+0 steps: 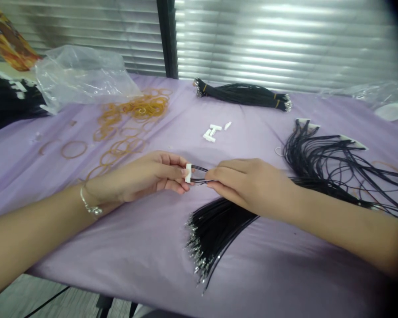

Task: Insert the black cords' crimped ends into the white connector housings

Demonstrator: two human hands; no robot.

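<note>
A small white connector [188,172] is pinched between the thumb and fingers of my left hand [159,173]. Thin black wires [199,168] run from its right side to my right hand [248,181], whose fingers are closed on them. Below my right hand lies a thick bundle of black wires [225,225], with shiny metal tips fanned out towards the lower left. Part of that bundle is hidden under my right hand and forearm. Several loose white connectors [212,132] lie on the table beyond my hands.
A purple cloth [135,247] covers the table. Orange rubber bands [146,106] and a clear plastic bag [86,75] lie at the back left. A tied black wire bundle [242,95] rests near the window blinds. Black wires with white connectors [318,150] spread out at the right.
</note>
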